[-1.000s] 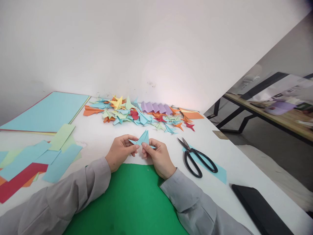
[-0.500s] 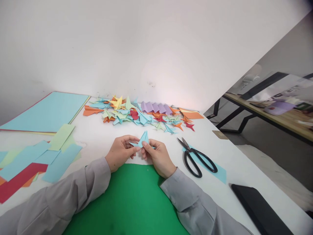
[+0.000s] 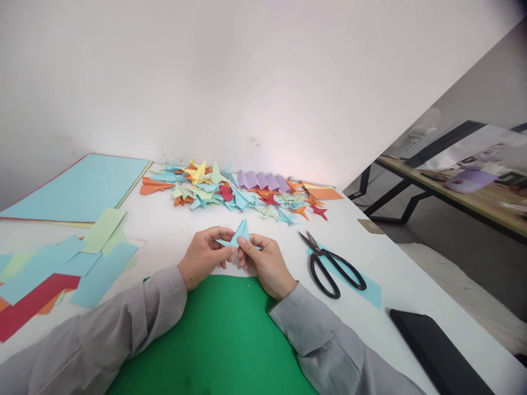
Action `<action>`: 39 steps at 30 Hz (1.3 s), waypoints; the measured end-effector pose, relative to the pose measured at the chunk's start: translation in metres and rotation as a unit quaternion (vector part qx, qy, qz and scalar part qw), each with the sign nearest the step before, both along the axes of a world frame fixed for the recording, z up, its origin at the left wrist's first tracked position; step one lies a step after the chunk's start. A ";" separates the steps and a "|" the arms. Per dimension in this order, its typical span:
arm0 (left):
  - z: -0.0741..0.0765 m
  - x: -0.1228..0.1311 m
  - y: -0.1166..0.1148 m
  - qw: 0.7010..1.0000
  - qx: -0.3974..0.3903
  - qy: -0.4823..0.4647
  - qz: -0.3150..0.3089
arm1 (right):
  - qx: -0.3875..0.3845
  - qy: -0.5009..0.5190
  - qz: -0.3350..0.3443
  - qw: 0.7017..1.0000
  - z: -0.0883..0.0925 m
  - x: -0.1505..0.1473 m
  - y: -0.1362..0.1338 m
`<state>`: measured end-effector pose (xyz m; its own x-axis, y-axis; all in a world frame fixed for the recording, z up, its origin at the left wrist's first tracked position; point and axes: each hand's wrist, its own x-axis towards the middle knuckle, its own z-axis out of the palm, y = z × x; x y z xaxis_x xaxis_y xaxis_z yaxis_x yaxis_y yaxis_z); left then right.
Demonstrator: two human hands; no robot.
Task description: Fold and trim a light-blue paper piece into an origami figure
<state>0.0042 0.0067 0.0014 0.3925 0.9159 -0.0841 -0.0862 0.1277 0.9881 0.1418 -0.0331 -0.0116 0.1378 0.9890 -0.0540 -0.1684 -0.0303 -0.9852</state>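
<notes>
A small folded light-blue paper figure (image 3: 240, 232) with pointed tips is held between my two hands, just beyond the far edge of a green sheet (image 3: 218, 334). My left hand (image 3: 205, 252) pinches its left side with thumb and fingers. My right hand (image 3: 265, 260) grips its right side, the thumb pressed on the front. One point of the paper stands upward and another juts left. Fingers cover its lower part. Behind the hands lies a heap of folded paper figures (image 3: 198, 172) in several colours, with a purple pleated strip (image 3: 263, 181) among them.
Black-handled scissors (image 3: 329, 263) rest partly on a blue paper strip (image 3: 370, 291) at right. A black flat object (image 3: 436, 351) lies nearer. Cut paper pieces (image 3: 102, 280) and stacked large sheets (image 3: 82, 186) are at left. A wall (image 3: 247, 82) rises behind; another table (image 3: 461, 197) stands right.
Almost nothing differs. The blue paper figure has tilted or shifted very slightly to the left in my fingers; both hands stay in place.
</notes>
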 end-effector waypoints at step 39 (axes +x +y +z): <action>-0.006 0.000 0.005 0.997 -0.039 -0.064 0.034 | 0.002 0.027 -0.032 0.999 -0.005 0.000 0.001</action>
<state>0.0040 0.0118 -0.0043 0.3411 0.9336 -0.1096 -0.2219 0.1933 0.9557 0.1416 -0.0323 -0.0162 0.1970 0.9787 -0.0583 -0.2226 -0.0133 -0.9748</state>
